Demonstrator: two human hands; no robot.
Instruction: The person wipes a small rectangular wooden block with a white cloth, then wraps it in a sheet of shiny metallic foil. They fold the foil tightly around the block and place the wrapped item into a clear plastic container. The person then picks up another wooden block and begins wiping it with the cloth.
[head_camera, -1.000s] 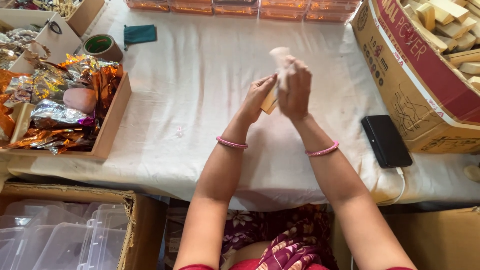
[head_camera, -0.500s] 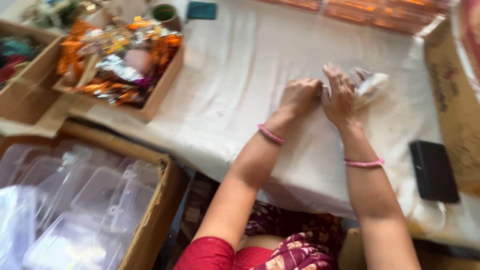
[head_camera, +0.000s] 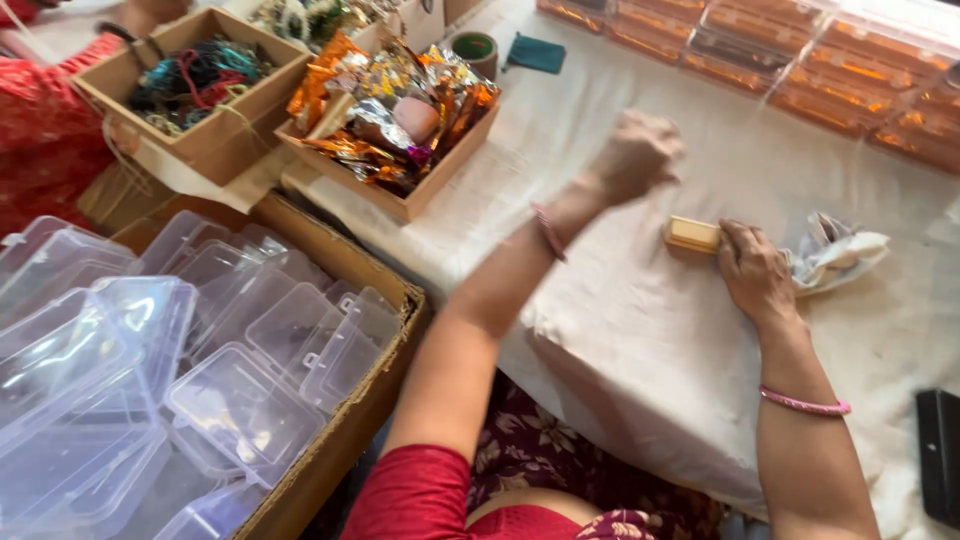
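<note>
While the right hand (head_camera: 755, 270) rests palm-down on the cloth (head_camera: 640, 330), its fingers curl loosely over one end of the wooden block (head_camera: 692, 234), which lies flat on the cloth just left of the hand. Contact is at the fingertips; a full grip cannot be confirmed. The left hand (head_camera: 636, 152) is raised above the cloth, blurred, and closed into a loose fist; whether it holds anything cannot be told. It is near the block but apart from it.

A crumpled white wrapper (head_camera: 835, 255) lies on the cloth just beyond the right hand, touching or nearly touching it. Both wrists carry pink bangles (head_camera: 805, 404).

At the far left of the cloth stands a shallow box of foil packets (head_camera: 395, 110), with a tape roll (head_camera: 476, 50) and a green pouch (head_camera: 535, 54) behind it. A row of orange clear-lidded boxes (head_camera: 800, 70) lines the far edge. A black phone (head_camera: 940, 455) lies at the right edge.

Below the table edge, a carton (head_camera: 350, 420) holds stacked clear plastic containers (head_camera: 150, 370). A second box with coloured threads (head_camera: 195, 85) sits at top left, beside another person's red sleeve (head_camera: 40, 130).
</note>
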